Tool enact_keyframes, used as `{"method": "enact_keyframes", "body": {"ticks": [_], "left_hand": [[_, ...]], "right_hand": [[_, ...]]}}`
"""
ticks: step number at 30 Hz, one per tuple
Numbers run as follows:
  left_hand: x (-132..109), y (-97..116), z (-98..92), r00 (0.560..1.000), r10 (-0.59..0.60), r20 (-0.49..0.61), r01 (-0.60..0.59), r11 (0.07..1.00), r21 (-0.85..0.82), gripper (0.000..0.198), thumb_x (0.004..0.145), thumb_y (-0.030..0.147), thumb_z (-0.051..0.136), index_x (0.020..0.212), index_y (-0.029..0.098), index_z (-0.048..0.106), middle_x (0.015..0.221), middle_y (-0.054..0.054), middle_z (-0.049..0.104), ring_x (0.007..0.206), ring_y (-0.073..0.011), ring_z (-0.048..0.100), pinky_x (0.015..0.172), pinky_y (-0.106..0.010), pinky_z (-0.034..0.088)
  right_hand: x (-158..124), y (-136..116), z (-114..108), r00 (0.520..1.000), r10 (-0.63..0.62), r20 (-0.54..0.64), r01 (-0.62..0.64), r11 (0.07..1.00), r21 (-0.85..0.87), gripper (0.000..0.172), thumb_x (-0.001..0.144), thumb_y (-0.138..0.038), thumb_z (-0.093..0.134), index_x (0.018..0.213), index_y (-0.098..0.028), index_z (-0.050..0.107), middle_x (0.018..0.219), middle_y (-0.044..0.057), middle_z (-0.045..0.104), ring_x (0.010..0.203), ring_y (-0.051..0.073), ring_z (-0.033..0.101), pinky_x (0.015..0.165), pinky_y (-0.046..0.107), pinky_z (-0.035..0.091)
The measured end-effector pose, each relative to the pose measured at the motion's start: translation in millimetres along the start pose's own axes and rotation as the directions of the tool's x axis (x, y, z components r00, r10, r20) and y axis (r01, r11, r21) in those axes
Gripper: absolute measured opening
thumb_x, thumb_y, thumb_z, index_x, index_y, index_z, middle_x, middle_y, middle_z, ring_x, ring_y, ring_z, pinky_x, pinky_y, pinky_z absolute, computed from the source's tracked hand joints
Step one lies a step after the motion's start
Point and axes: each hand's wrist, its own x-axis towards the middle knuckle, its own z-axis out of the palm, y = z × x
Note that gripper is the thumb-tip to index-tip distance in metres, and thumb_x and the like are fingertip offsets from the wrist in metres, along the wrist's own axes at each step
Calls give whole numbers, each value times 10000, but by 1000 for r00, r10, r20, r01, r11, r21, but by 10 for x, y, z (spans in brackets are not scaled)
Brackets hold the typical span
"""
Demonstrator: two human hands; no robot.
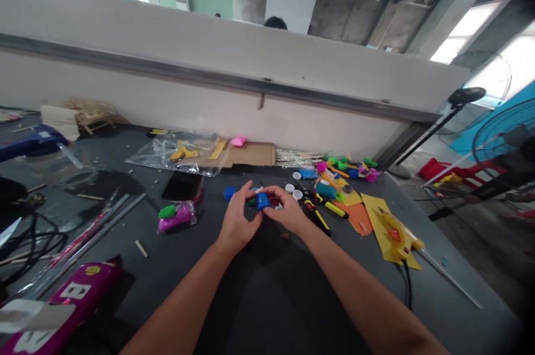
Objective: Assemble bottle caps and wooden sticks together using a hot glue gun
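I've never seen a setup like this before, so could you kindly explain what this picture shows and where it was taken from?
There's no machine here, just a person working with bare hands. This single picture comes from a camera worn on their head, looking forward and down, so the arms enter from the bottom edge. The left hand and right hand together hold a small blue piece, with other small coloured bits close by. They are working over a dark grey table. On it lie a bag of pink and green modelling clay, white bottle caps, a yellow-handled screwdriver, and yellow card.
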Motion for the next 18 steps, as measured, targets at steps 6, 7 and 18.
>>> {"method": "enact_keyframes", "body": {"ticks": [6,7,18], "left_hand": [[111,-13,-230,955,42,-293,-31,999,45,627,704,110,556,1303,187,385,1176,-103,516,1107,-223,489,978,-418,378],[138,-73,-270,906,-21,-424,23,1000,1,587,707,84,521,1275,183,412,1171,-104,509,1097,-216,493,965,-408,390],[236,-550,-285,663,-540,-518,262,816,-515,417,620,24,426,997,177,518,861,-32,545,783,-127,564,690,-302,522]], "right_hand": [[53,66,-123,961,127,-245,-70,970,232,302,646,-219,634,941,-228,569,854,-5,586,767,150,537,709,292,434],[79,95,-160,940,161,-300,-67,951,302,305,646,-223,628,946,-229,566,856,-6,581,771,147,533,702,284,431],[403,-78,-54,907,421,13,-405,863,302,296,638,-321,677,909,-204,650,782,1,593,649,114,521,543,228,393]]}}
